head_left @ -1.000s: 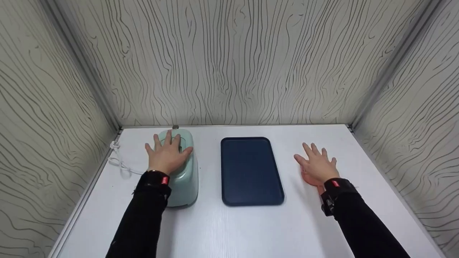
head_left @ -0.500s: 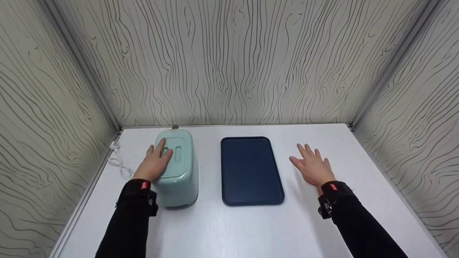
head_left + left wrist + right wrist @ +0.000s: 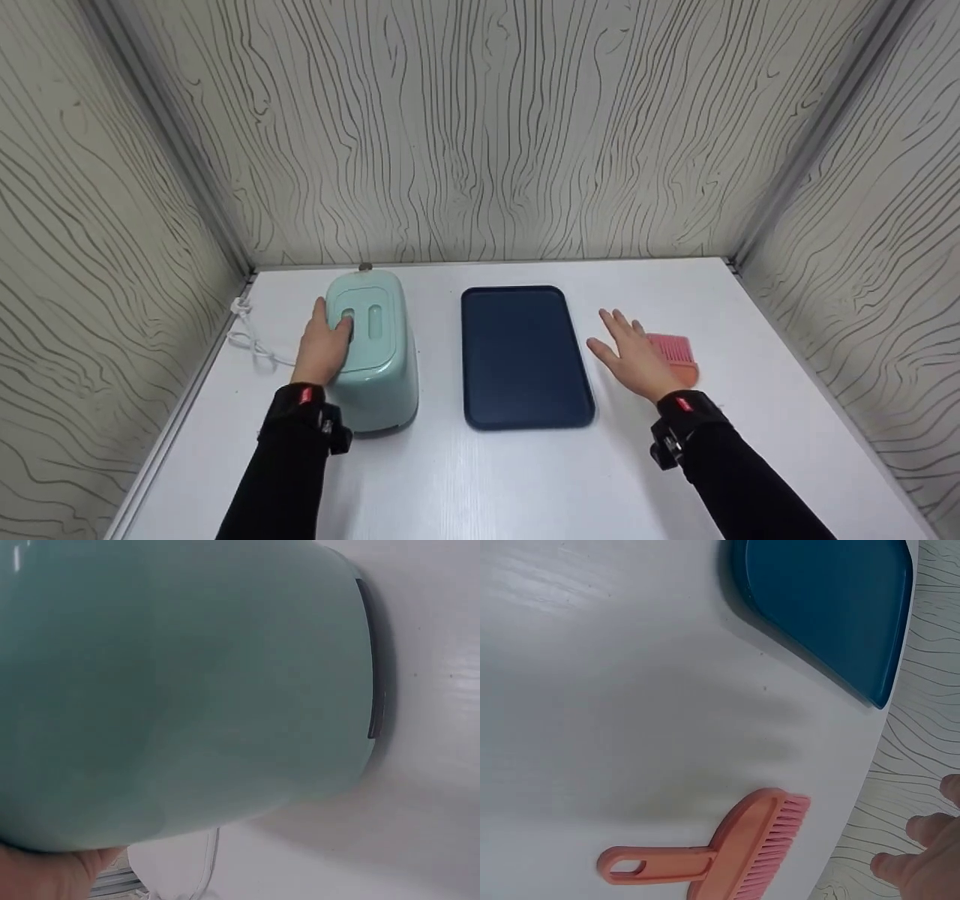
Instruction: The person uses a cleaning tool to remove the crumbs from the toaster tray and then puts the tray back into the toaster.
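A mint-green toaster (image 3: 375,352) with a slotted top stands on the left of the white table. My left hand (image 3: 322,349) grips its top left part, with the thumb at the left slot and the fingers down the outer side, mostly hidden. From the left wrist view, part of that hand shows against the toaster's smooth side. On the right, my right hand (image 3: 636,361) hovers with spread fingers, holding nothing. Beneath and beside it lies a coral hand brush (image 3: 675,356) with pink bristles; its handle (image 3: 656,864) shows in the right wrist view.
A dark blue tray (image 3: 525,360) with a raised rim lies mid-table between the hands. A white cord (image 3: 251,337) is bundled left of the toaster. Wood-patterned panels (image 3: 480,135) enclose the table at the back and sides.
My left hand has shifted from flat on the toaster's top to its left side, thumb at the slot. My right hand has moved left, uncovering the brush's bristles.
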Available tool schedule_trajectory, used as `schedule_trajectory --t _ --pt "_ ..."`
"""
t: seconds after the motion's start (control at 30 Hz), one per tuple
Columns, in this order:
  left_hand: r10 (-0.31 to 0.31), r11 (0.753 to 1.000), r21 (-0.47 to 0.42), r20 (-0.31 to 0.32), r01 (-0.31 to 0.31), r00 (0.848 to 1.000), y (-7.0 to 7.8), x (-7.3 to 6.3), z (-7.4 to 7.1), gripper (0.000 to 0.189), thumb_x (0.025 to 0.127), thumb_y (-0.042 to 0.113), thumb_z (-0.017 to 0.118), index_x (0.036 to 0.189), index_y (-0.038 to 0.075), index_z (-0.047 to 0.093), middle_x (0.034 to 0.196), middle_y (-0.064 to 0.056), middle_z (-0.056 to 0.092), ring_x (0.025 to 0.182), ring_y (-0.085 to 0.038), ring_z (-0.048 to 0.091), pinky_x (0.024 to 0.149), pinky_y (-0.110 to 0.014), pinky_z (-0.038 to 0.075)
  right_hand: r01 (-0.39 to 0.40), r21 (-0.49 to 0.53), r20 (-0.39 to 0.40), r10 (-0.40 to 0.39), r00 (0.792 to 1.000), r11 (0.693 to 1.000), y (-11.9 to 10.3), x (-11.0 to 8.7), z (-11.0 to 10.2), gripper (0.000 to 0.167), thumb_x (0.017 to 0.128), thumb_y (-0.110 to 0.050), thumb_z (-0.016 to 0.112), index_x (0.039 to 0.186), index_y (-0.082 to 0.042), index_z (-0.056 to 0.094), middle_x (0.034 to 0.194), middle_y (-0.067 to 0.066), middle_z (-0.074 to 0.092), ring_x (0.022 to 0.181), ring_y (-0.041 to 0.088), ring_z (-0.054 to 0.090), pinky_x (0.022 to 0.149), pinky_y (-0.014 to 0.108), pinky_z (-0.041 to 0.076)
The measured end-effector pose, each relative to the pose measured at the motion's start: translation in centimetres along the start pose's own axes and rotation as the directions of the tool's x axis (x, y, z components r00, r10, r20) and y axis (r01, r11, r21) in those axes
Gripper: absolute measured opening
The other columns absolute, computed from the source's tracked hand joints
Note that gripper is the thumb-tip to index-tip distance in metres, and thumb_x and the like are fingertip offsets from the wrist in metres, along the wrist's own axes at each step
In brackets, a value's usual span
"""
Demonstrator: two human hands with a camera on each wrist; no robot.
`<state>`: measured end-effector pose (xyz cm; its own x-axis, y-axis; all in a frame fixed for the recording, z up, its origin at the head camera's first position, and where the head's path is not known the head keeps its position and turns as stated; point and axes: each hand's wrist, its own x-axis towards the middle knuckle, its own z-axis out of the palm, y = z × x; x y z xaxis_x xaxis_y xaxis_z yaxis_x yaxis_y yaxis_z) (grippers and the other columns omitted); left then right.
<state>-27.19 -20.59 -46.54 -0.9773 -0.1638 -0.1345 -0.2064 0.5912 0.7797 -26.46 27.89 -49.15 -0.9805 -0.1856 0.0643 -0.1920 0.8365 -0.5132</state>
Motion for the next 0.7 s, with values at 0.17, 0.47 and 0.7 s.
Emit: schedule_trajectory --t 0.17,0.47,0.7 --pt "-0.026 0.998 -0.062 -0.041 0.023 0.999 0.2 -0.1 0.8 0.075 0.108 0.031 0.036 0.160 -0.005 -0.004 0.165 -0.033 0.008 0.154 -0.045 0.012 0.127 -0.053 0.014 0.022 0.011 0.000 -0.022 1.000 1.000 -0.6 0.4 0.6 0.071 0.107 -0.044 0.050 0.159 0.000 0.029 0.162 0.033 0.022 0.147 0.061 0.015 0.117 0.075 0.015" --pt "-0.077 0.981 -0.182 -0.058 0.065 0.995 1.2 -0.2 2.3 0.077 0.107 0.030 0.038 0.161 0.000 -0.009 0.166 -0.031 0.007 0.154 -0.042 0.012 0.126 -0.053 0.017 0.014 0.106 0.055 -0.020 0.998 0.994 -1.3 0.6 2.0 0.075 0.107 -0.047 0.047 0.161 -0.002 0.022 0.165 0.030 0.016 0.151 0.054 0.010 0.120 0.070 0.012" --pt "-0.094 0.953 -0.296 -0.073 0.069 0.993 2.3 -0.3 4.1 0.079 0.105 0.026 0.039 0.161 0.003 -0.012 0.167 -0.030 0.006 0.155 -0.041 0.012 0.127 -0.050 0.017 -0.034 0.166 0.066 0.023 0.998 0.986 -3.5 1.0 3.8 0.073 0.107 -0.045 0.048 0.163 -0.007 0.019 0.165 0.024 0.025 0.152 0.044 0.021 0.123 0.061 0.021"
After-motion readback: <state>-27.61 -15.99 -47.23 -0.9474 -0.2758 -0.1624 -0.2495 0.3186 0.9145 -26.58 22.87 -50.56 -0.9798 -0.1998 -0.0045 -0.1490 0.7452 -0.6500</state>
